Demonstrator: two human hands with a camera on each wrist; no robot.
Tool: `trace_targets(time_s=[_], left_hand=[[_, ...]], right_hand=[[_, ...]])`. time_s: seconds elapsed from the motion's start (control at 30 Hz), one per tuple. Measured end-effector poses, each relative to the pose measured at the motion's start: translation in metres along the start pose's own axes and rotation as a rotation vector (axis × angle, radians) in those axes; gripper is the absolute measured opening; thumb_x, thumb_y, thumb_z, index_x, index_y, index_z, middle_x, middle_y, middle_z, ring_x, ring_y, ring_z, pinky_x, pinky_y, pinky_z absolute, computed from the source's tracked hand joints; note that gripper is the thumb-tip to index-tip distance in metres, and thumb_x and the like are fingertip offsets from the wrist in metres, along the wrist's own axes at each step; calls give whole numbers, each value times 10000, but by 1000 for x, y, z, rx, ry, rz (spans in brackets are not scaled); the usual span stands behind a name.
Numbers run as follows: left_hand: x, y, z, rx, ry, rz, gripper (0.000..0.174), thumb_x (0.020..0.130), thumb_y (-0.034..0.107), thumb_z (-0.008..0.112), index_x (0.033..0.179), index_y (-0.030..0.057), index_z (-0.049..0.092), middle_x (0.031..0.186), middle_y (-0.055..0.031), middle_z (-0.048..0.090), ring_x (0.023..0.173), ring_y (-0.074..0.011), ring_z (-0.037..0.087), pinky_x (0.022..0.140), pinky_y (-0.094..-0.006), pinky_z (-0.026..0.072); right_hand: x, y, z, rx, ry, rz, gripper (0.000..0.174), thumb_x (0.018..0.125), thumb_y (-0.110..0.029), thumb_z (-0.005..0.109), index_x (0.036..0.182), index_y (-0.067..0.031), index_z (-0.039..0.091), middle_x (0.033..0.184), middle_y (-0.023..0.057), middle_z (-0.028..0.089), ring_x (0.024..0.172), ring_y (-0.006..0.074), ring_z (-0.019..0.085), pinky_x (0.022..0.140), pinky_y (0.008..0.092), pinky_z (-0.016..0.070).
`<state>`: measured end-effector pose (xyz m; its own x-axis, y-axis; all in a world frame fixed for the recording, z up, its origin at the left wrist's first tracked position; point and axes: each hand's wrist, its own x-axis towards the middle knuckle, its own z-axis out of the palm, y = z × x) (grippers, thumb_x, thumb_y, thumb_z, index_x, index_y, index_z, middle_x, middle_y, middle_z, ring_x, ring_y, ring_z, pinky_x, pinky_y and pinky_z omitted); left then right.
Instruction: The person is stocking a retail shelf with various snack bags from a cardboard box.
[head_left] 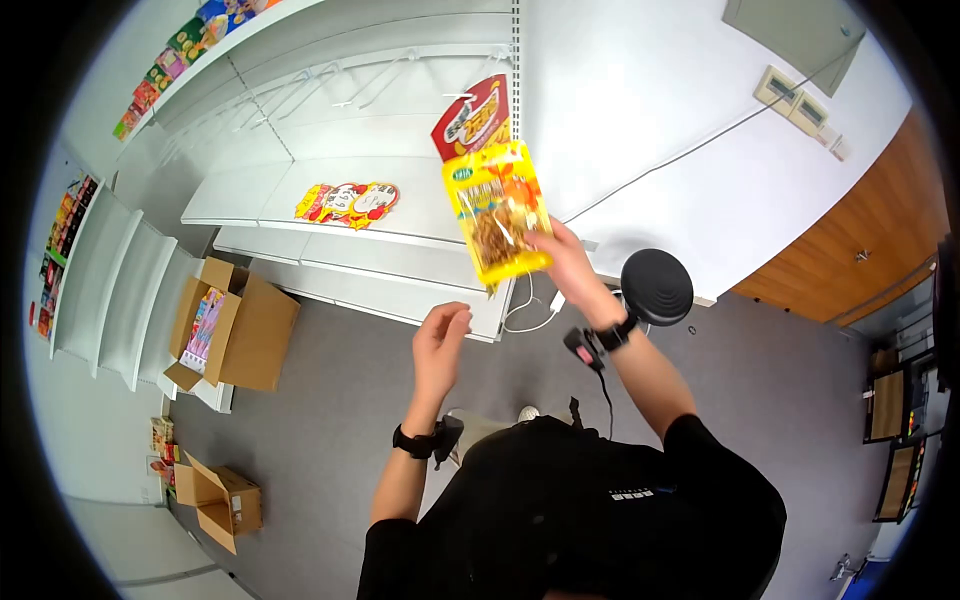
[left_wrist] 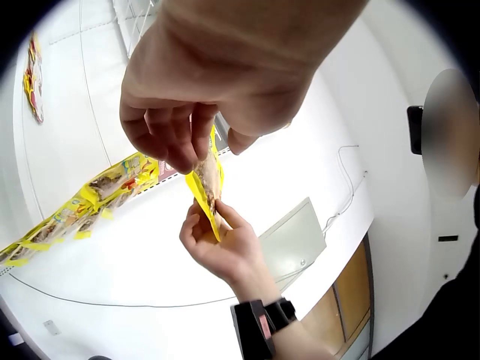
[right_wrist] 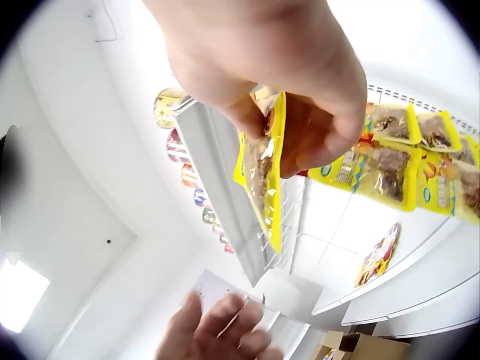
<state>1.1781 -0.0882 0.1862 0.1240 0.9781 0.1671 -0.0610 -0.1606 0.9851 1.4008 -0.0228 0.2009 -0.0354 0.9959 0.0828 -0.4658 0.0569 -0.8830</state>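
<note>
My right hand point(head_left: 572, 268) pinches a yellow snack bag point(head_left: 495, 205) by its edge, thumb on the front, in front of the shelf unit. The bag has a clear window showing brown pieces; the right wrist view shows it edge-on below the fingers. My left hand point(head_left: 440, 345) is apart from the bag, lower and to its left, with fingers loosely bent and nothing in them. Alike yellow bags point(right_wrist: 386, 169) hang in a row beside the right hand. A red sign point(head_left: 475, 115) stands just behind the held bag.
Bare wire hooks point(head_left: 385, 80) stick out of the back panel. Red and yellow price cards point(head_left: 347, 203) lie on the white shelf point(head_left: 235, 195) below. Open cardboard boxes point(head_left: 262, 340) stand on the floor at left. A round black object point(head_left: 657, 287) is right of my hand.
</note>
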Motion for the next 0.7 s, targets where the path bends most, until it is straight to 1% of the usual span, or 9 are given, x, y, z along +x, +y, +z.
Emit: trace_targets(time_s=[0.07, 0.1, 0.2, 0.23, 0.33, 0.37, 0.47, 0.57, 0.7], left_hand=[[-5, -1, 0, 48, 30, -22, 172, 894, 132, 575, 986, -11, 598, 872, -25, 609, 766, -80, 549, 702, -223, 455], [-9, 1, 0, 59, 50, -20, 181, 892, 138, 577, 988, -14, 599, 860, -23, 608, 757, -76, 545, 698, -221, 453], [-16, 4, 6, 69, 100, -44, 189, 889, 142, 581, 988, -18, 600, 852, -18, 605, 752, -76, 544, 693, -217, 447], [-17, 2, 9, 81, 104, -39, 184, 899, 148, 556, 979, -10, 605, 866, -41, 620, 719, -82, 533, 669, -221, 415], [-16, 5, 18, 95, 97, -61, 181, 899, 146, 555, 978, -9, 605, 865, -41, 619, 723, -82, 533, 670, -222, 417], [-13, 5, 20, 95, 101, -63, 181, 898, 147, 557, 976, -8, 606, 856, -36, 617, 722, -83, 533, 670, -223, 418], [-5, 7, 17, 113, 102, -49, 181, 897, 147, 558, 976, -7, 606, 849, -30, 615, 722, -83, 535, 670, -224, 419], [-5, -1, 12, 105, 109, -59, 182, 896, 148, 558, 977, -8, 605, 844, -26, 614, 723, -83, 537, 670, -223, 419], [5, -4, -1, 101, 127, -50, 177, 894, 144, 556, 974, -5, 606, 852, -25, 617, 726, -83, 540, 668, -223, 418]], right_hand=[[28, -18, -4, 149, -2, 58, 310, 872, -125, 542, 1153, -1, 499, 992, 55, 601, 933, 149, 578, 785, 288, 479], [43, -20, -10, 127, -56, 70, 351, 877, -131, 538, 1205, -24, 474, 1079, 74, 585, 962, 167, 586, 809, 324, 482], [66, -39, -7, -11, -49, 56, 334, 876, -147, 547, 1180, -26, 488, 1063, 71, 586, 944, 156, 592, 790, 309, 489], [66, -44, -2, -4, -75, 36, 318, 874, -156, 552, 1159, -25, 496, 1047, 73, 585, 925, 156, 596, 777, 300, 495], [82, -43, 1, 4, -58, 20, 296, 863, -123, 549, 1122, 12, 501, 1004, 93, 601, 872, 174, 611, 731, 298, 505], [88, -43, 1, 9, -30, 49, 300, 858, -127, 555, 1118, 13, 507, 1005, 93, 602, 873, 168, 608, 738, 293, 498], [100, -44, -4, -26, -41, 77, 277, 873, -143, 547, 1108, -1, 510, 1011, 79, 595, 907, 170, 603, 767, 307, 504], [107, -32, -13, -64, -43, 29, 285, 872, -145, 541, 1113, 3, 510, 1016, 87, 595, 903, 175, 607, 765, 313, 508], [120, -29, -11, -74, -36, 28, 299, 871, -153, 540, 1123, 4, 510, 1029, 93, 596, 911, 181, 610, 761, 315, 513]])
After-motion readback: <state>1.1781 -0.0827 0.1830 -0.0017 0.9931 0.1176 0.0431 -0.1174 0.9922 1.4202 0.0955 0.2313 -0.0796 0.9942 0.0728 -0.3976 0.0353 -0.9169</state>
